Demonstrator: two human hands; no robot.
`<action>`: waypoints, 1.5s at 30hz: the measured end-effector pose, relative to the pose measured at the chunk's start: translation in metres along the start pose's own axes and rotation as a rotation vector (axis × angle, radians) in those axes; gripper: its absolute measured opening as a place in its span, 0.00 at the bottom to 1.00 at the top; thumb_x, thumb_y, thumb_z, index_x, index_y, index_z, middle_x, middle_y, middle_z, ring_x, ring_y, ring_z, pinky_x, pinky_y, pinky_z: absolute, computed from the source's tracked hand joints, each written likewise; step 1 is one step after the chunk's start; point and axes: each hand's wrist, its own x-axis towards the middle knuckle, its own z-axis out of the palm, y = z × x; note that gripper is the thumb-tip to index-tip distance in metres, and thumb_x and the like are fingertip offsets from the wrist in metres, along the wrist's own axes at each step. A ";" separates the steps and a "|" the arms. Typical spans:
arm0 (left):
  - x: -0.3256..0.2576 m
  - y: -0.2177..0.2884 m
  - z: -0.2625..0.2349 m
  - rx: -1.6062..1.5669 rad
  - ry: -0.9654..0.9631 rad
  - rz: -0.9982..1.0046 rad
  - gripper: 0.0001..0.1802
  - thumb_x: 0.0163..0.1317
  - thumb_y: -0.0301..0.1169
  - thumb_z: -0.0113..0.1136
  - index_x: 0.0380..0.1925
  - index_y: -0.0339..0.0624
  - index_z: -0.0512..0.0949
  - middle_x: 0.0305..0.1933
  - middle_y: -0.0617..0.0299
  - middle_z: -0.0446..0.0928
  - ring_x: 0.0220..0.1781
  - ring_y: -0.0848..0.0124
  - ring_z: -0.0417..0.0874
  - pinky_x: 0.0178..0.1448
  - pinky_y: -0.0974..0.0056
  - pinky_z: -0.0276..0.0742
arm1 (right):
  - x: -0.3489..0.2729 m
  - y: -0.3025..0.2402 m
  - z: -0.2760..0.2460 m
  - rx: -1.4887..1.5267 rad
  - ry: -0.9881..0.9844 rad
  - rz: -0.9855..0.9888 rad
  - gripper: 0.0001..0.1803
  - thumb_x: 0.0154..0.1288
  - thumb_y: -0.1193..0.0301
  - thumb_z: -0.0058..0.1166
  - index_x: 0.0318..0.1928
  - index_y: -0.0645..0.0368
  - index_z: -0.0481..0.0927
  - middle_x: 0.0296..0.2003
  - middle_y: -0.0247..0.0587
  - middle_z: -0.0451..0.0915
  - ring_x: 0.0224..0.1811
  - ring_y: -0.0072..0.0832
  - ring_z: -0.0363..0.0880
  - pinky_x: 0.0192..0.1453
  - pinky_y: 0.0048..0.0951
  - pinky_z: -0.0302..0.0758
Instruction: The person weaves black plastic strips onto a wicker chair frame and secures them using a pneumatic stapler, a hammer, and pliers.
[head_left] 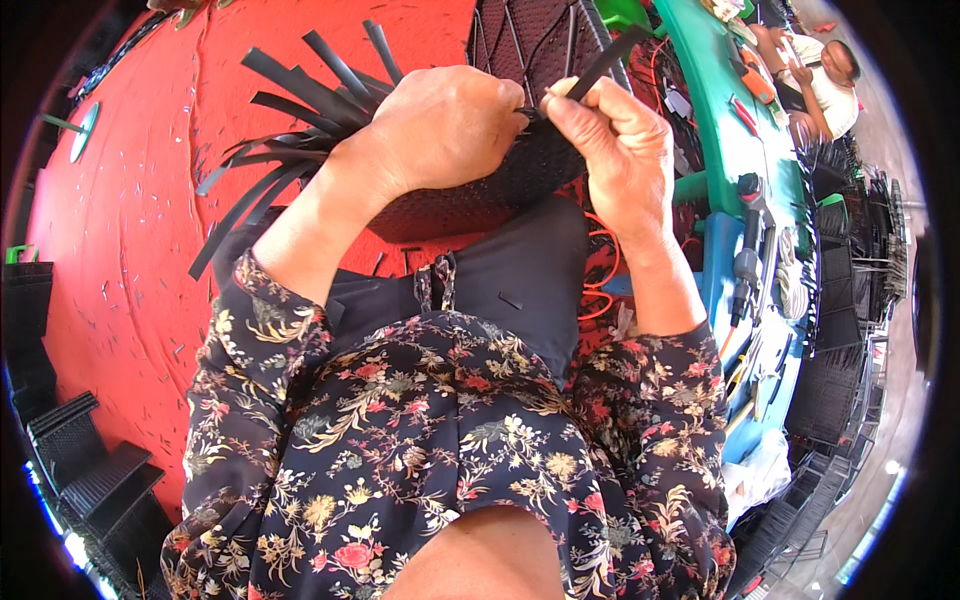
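Note:
My left hand (455, 125) is closed in a fist over a dark woven wicker piece (430, 212) that rests at my lap. A bundle of flat black strips (310, 95) fans out to the left from behind this hand and wrist, and the fist appears closed on it. Close by on the right, my right hand (622, 145) pinches a single black strip (608, 62) between thumb and fingers. That strip's free end points up and right. The fingertips of both hands nearly meet at the top edge of the woven piece. The inside of the left fist is hidden.
A red sheet (130, 290) strewn with black scraps covers the floor. On the right stand a green table (720, 110) and a blue surface (722, 260) with a power tool (748, 240). Another person (825, 95) sits beyond. Dark woven pieces (95, 455) are stacked lower left.

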 end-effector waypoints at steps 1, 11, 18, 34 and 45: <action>0.001 0.001 -0.001 0.004 -0.002 -0.023 0.05 0.57 0.29 0.58 0.30 0.38 0.76 0.25 0.48 0.75 0.34 0.46 0.78 0.34 0.50 0.73 | 0.005 -0.001 0.001 0.046 -0.020 0.009 0.06 0.64 0.73 0.59 0.32 0.63 0.79 0.24 0.25 0.77 0.27 0.09 0.69 0.32 0.16 0.68; -0.006 0.014 0.002 0.066 0.070 -0.071 0.10 0.55 0.34 0.61 0.24 0.39 0.74 0.24 0.50 0.75 0.32 0.48 0.79 0.35 0.48 0.74 | 0.002 -0.013 0.007 0.322 0.078 0.159 0.12 0.67 0.73 0.54 0.24 0.62 0.75 0.19 0.33 0.77 0.21 0.10 0.65 0.23 0.15 0.59; -0.003 0.020 -0.002 0.102 0.054 -0.047 0.11 0.56 0.35 0.61 0.29 0.38 0.75 0.27 0.51 0.76 0.32 0.50 0.79 0.35 0.49 0.75 | 0.058 -0.012 -0.005 -0.342 -0.117 0.034 0.16 0.64 0.65 0.57 0.24 0.62 0.71 0.17 0.36 0.66 0.21 0.23 0.66 0.27 0.31 0.66; 0.002 0.021 -0.006 0.095 0.090 -0.032 0.11 0.53 0.34 0.63 0.27 0.38 0.73 0.25 0.51 0.75 0.30 0.50 0.79 0.32 0.50 0.73 | 0.036 -0.008 -0.007 0.811 -0.063 0.352 0.09 0.70 0.71 0.49 0.31 0.61 0.71 0.25 0.35 0.68 0.28 0.27 0.66 0.32 0.27 0.64; 0.000 0.024 -0.004 0.168 0.046 -0.032 0.11 0.54 0.34 0.62 0.33 0.40 0.75 0.27 0.53 0.76 0.31 0.51 0.80 0.32 0.51 0.74 | 0.083 0.000 0.005 0.286 -0.228 0.450 0.12 0.68 0.72 0.51 0.25 0.60 0.73 0.19 0.31 0.73 0.19 0.20 0.73 0.25 0.22 0.68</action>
